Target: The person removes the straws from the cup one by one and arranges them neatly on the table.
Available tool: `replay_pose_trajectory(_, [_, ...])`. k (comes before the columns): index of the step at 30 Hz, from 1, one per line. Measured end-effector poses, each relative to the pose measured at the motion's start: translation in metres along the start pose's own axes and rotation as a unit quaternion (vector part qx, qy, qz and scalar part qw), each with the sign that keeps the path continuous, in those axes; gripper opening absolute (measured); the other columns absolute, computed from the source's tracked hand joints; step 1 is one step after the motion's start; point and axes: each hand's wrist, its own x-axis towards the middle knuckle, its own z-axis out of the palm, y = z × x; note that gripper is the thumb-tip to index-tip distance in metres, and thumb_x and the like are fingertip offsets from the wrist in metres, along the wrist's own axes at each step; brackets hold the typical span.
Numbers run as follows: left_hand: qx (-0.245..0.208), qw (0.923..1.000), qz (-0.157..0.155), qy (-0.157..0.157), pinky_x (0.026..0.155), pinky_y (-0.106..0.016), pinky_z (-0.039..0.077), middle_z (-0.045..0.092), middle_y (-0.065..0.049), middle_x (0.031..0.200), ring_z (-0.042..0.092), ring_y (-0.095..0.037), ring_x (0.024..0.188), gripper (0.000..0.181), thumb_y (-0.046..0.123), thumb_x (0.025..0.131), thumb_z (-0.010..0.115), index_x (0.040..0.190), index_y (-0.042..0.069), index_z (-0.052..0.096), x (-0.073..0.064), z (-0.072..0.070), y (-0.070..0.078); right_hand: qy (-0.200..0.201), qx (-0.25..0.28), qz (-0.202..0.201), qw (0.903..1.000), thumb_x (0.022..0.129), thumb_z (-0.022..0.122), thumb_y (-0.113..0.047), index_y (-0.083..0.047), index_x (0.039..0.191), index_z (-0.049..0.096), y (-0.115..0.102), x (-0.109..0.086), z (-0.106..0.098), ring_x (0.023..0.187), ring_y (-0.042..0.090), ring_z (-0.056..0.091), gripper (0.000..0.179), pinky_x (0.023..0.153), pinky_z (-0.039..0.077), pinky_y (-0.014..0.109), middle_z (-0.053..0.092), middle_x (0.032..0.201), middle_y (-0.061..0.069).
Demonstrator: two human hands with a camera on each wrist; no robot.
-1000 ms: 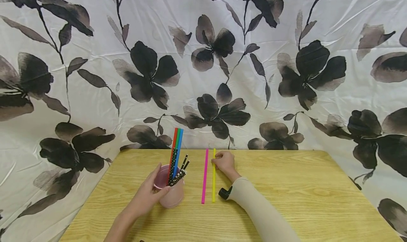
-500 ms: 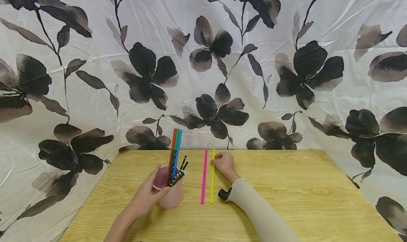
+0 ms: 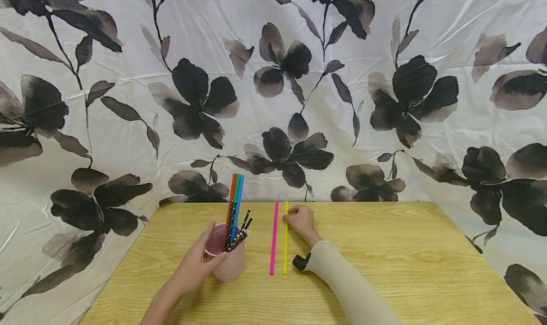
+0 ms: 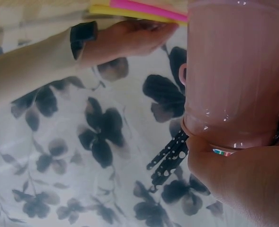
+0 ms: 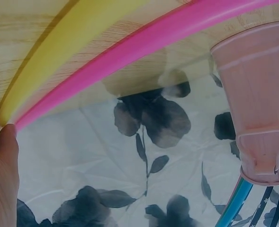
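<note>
One yellow straw [image 3: 285, 249] is pinched by the right hand [image 3: 301, 220]; one cup [image 3: 231, 268] is gripped by the left hand [image 3: 197, 259].

1. The near end of the long, thin yellow plastic straw [image 3: 285, 249] comes slightly closer, about level with that of the thin pink plastic straw [image 3: 274, 239].
2. The wood-grained desk [image 3: 384, 249] sits slightly lower and farther left in the head view.
</note>
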Motion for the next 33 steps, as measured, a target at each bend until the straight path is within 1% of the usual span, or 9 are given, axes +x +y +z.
replay_pose_trajectory(9, [-0.005, 1.0, 0.0, -0.001, 0.089, -0.04, 0.04, 0.022, -0.008, 0.142, 0.032, -0.025, 0.121, 0.083, 0.05, 0.078, 0.059, 0.142, 0.026, 0.012, 0.0, -0.001, 0.001, 0.005, 0.019, 0.002, 0.9998, 0.069, 0.074, -0.012, 0.0, 0.083, 0.066, 0.0, 0.0, 0.001, 0.047, 0.012, 0.058, 0.02, 0.043, 0.049, 0.024, 0.063, 0.065, 0.004])
replay_pose_trajectory(10, [-0.008, 1.0, -0.001, -0.002, 0.089, -0.041, 0.04, 0.022, -0.009, 0.142, 0.033, -0.026, 0.12, 0.083, 0.048, 0.078, 0.059, 0.142, 0.024, 0.012, -0.001, -0.003, 0.006, 0.006, 0.021, 0.001, 0.9998, 0.07, 0.074, -0.013, 0.001, 0.083, 0.066, 0.0, 0.0, 0.001, 0.047, 0.012, 0.058, 0.02, 0.043, 0.049, 0.024, 0.063, 0.065, 0.004])
replay_pose_trajectory(16, [-0.004, 1.0, -0.006, -0.001, 0.088, -0.041, 0.04, 0.022, -0.011, 0.141, 0.034, -0.028, 0.12, 0.084, 0.049, 0.078, 0.059, 0.142, 0.023, 0.012, -0.001, -0.002, 0.004, 0.017, 0.024, -0.013, 0.9995, 0.071, 0.073, -0.014, -0.002, 0.081, 0.067, -0.001, -0.001, -0.002, 0.043, 0.013, 0.056, 0.017, 0.042, 0.048, 0.025, 0.062, 0.061, 0.002])
replay_pose_trajectory(17, [-0.002, 1.0, -0.004, 0.003, 0.089, -0.041, 0.04, 0.023, -0.01, 0.141, 0.033, -0.027, 0.12, 0.084, 0.051, 0.077, 0.059, 0.142, 0.025, 0.012, 0.001, 0.0, -0.001, 0.02, 0.03, -0.017, 0.9992, 0.071, 0.073, -0.014, -0.003, 0.08, 0.067, -0.002, 0.0, -0.003, 0.043, 0.013, 0.055, 0.016, 0.041, 0.047, 0.025, 0.061, 0.06, 0.002])
replay_pose_trajectory(18, [-0.005, 1.0, -0.004, 0.003, 0.088, -0.041, 0.04, 0.023, -0.01, 0.141, 0.034, -0.027, 0.12, 0.084, 0.05, 0.077, 0.059, 0.142, 0.024, 0.012, 0.001, 0.0, -0.001, 0.02, 0.045, -0.018, 0.9987, 0.071, 0.073, -0.014, -0.003, 0.08, 0.067, -0.004, 0.0, -0.004, 0.042, 0.015, 0.055, 0.015, 0.04, 0.047, 0.026, 0.061, 0.06, 0.002])
replay_pose_trajectory(22, [-0.004, 1.0, 0.0, 0.005, 0.088, -0.04, 0.04, 0.023, -0.01, 0.141, 0.034, -0.026, 0.119, 0.084, 0.049, 0.077, 0.06, 0.142, 0.025, 0.012, 0.001, 0.0, -0.003, -0.001, 0.108, -0.028, 0.9938, 0.073, 0.072, -0.015, -0.003, 0.08, 0.067, -0.027, -0.004, -0.01, 0.046, 0.025, 0.058, 0.015, 0.042, 0.049, 0.031, 0.061, 0.063, 0.006])
replay_pose_trajectory(25, [-0.004, 1.0, -0.003, 0.002, 0.088, -0.04, 0.04, 0.022, -0.009, 0.141, 0.034, -0.026, 0.119, 0.084, 0.05, 0.077, 0.06, 0.142, 0.025, 0.012, 0.001, 0.0, -0.003, -0.038, 0.15, -0.038, 0.9873, 0.074, 0.07, -0.013, -0.002, 0.082, 0.067, -0.053, -0.01, -0.016, 0.055, 0.033, 0.06, 0.014, 0.05, 0.052, 0.04, 0.063, 0.067, 0.01])
replay_pose_trajectory(28, [-0.003, 1.0, -0.005, 0.002, 0.089, -0.04, 0.04, 0.023, -0.009, 0.142, 0.034, -0.026, 0.12, 0.084, 0.05, 0.077, 0.06, 0.142, 0.025, 0.013, 0.001, 0.0, -0.003, -0.079, 0.176, -0.047, 0.98, 0.076, 0.069, -0.015, -0.002, 0.085, 0.067, -0.081, -0.017, -0.022, 0.057, 0.031, 0.061, 0.015, 0.054, 0.052, 0.043, 0.063, 0.072, 0.013])
replay_pose_trajectory(33, [-0.001, 1.0, -0.004, -0.001, 0.086, -0.04, 0.042, 0.022, -0.01, 0.142, 0.036, -0.026, 0.118, 0.084, 0.051, 0.077, 0.059, 0.142, 0.025, 0.012, 0.001, 0.0, -0.001, -0.145, 0.188, -0.061, 0.9695, 0.078, 0.067, -0.024, -0.004, 0.094, 0.067, -0.122, -0.026, -0.029, 0.056, 0.02, 0.059, 0.026, 0.048, 0.051, 0.035, 0.064, 0.083, 0.014])
